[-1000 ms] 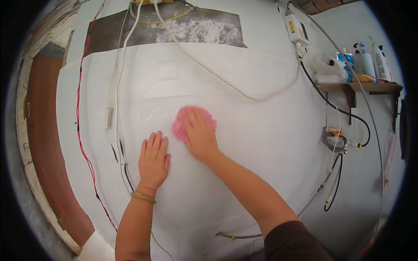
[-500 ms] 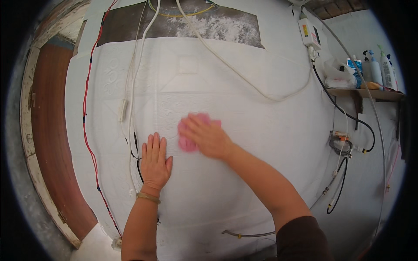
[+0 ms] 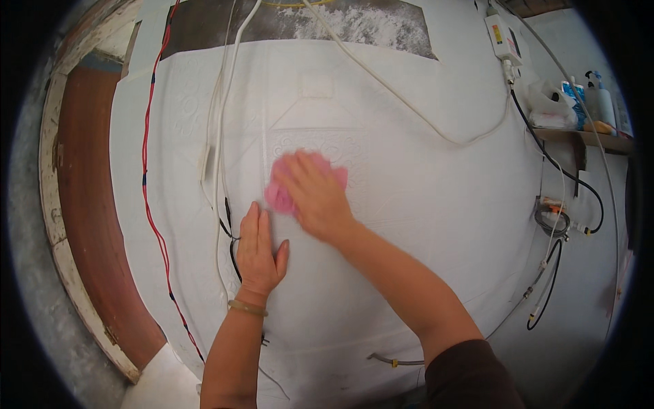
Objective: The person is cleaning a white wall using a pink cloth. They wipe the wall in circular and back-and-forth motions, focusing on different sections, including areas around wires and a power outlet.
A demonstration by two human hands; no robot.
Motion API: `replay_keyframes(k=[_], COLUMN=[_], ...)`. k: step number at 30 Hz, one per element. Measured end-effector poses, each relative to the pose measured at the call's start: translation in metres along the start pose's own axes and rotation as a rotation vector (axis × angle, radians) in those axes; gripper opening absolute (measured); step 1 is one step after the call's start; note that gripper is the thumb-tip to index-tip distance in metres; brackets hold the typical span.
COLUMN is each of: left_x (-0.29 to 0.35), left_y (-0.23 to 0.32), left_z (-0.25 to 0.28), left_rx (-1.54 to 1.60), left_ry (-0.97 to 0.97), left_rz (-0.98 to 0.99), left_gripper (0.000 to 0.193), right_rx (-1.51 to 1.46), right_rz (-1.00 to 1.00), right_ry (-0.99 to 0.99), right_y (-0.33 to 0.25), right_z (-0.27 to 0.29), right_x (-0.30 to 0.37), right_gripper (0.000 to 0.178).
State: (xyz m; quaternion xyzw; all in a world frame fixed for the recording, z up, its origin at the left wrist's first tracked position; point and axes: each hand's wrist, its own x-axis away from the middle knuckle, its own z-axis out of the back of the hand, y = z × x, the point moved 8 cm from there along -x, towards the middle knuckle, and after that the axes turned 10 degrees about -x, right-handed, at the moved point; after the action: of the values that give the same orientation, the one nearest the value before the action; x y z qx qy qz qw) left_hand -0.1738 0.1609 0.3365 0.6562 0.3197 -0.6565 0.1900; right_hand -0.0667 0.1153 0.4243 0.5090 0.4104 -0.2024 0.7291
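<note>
Against a white embossed wall covering (image 3: 409,225), my right hand (image 3: 313,194) presses a crumpled pink cloth (image 3: 337,174). The fingers lie over the cloth and look slightly smeared by motion. Lower and to the left, my left hand (image 3: 261,255) rests flat on the same covering, holding nothing, with its thumb apart from the fingers. A bangle (image 3: 248,308) circles the left wrist. Just left of that hand hang a white cable (image 3: 219,170) and a thin black wire (image 3: 235,259).
Red wires (image 3: 144,157) run down the left side, beside a brown door (image 3: 92,204). At the right are a shelf (image 3: 579,138) with bottles, a white box (image 3: 503,41) with a black cable (image 3: 538,140), and a coiled hose (image 3: 550,219). A dark patch (image 3: 272,31) shows at the top.
My right hand and the cloth have slid a little left across the wall covering. My left hand stays on the wall, its fingers closer together. The whole view has shifted slightly.
</note>
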Motion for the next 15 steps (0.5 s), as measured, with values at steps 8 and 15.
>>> replay_keyframes(k=[8,15], left_x=[0.003,0.02], left_y=[0.003,0.001], left_z=[0.001,0.001], left_rx=[0.039,0.026], left_ry=[-0.094,-0.077], left_rz=[-0.057,-0.046], left_gripper=[0.063,0.059], right_rx=[-0.084,-0.001], right_rz=[0.089,0.201], right_ry=[-0.29,-0.335], right_y=[-0.057,-0.027], right_z=[-0.011,-0.01], right_x=[0.104,0.057], right_gripper=[0.049,0.046])
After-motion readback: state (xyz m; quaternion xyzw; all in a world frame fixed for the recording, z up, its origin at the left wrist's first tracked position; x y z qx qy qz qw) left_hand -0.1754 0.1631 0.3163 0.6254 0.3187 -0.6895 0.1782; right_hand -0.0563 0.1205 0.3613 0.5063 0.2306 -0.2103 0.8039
